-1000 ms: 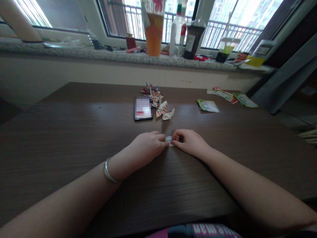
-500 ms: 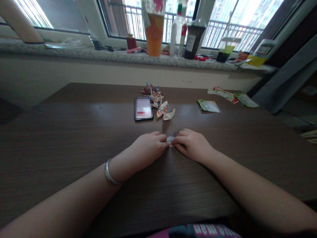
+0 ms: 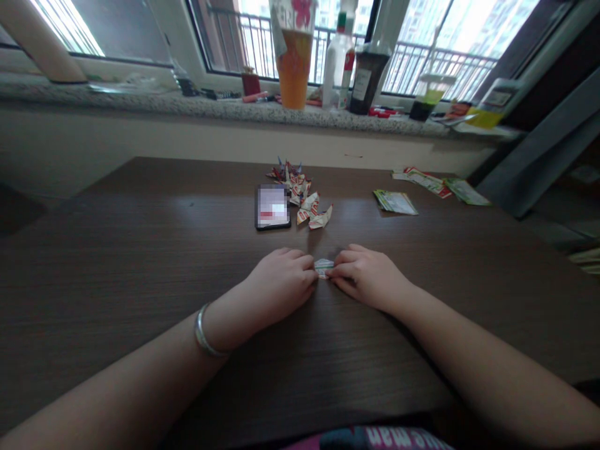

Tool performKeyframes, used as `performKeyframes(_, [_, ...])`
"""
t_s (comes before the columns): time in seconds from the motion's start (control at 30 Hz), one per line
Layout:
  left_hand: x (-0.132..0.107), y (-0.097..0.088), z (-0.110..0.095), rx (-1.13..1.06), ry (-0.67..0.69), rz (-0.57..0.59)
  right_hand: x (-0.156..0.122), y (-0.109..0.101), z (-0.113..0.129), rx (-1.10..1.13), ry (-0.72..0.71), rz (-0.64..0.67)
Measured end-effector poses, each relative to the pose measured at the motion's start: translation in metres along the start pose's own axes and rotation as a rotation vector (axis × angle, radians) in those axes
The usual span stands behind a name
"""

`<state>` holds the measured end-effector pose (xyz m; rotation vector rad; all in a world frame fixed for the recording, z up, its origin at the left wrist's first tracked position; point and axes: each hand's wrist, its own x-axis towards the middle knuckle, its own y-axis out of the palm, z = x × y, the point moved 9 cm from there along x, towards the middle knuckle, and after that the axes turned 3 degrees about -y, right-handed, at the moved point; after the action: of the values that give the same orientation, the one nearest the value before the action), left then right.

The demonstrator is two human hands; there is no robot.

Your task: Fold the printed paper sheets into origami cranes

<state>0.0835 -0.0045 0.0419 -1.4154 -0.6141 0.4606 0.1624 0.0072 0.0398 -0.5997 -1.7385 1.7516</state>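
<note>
A small piece of folded printed paper [image 3: 323,267], whitish with green lines, lies low over the brown table between my hands. My left hand [image 3: 285,278] pinches its left end, fingers curled and closed; a silver bangle circles that wrist. At the right end, the fingertips of my right hand [image 3: 368,275] are closed on the paper too. Fingers cover both ends, so only the middle shows. Beyond my hands sit several folded paper pieces [image 3: 307,203] with red lettering, clustered beside a phone [image 3: 272,207] with a blurred screen.
On the right of the table [image 3: 140,250] lie a stack of printed paper slips [image 3: 396,202] and more slips [image 3: 429,181] behind it. Along the granite windowsill [image 3: 225,109] stand a tall cup of orange drink [image 3: 294,69], a clear bottle [image 3: 334,69] and a dark bottle [image 3: 368,78].
My fingertips have drawn slightly apart, so more of the paper's middle shows between them. The phone, folded pieces and slips stay where they were.
</note>
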Motion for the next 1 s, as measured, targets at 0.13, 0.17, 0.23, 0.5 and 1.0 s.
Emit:
performKeyframes(0.13, [-0.002, -0.003, 0.006, -0.045, -0.004, 0.028, -0.002, 0.000, -0.003, 0.026, 0.020, 0.002])
performKeyframes(0.17, [-0.003, -0.003, 0.007, -0.056, 0.002, 0.042, -0.003, 0.001, -0.005, 0.050, 0.029, 0.011])
performKeyframes(0.23, [-0.004, -0.001, 0.011, -0.088, 0.009, 0.077, -0.006, 0.005, -0.010, 0.114, 0.042, 0.043])
performKeyframes(0.5, [-0.006, -0.003, 0.017, -0.194, 0.084, -0.001, -0.011, 0.011, -0.020, 0.330, 0.012, 0.120])
performKeyframes(1.0, [-0.002, -0.009, -0.003, 0.014, 0.157, -0.155, -0.011, -0.015, -0.001, 0.096, 0.041, -0.066])
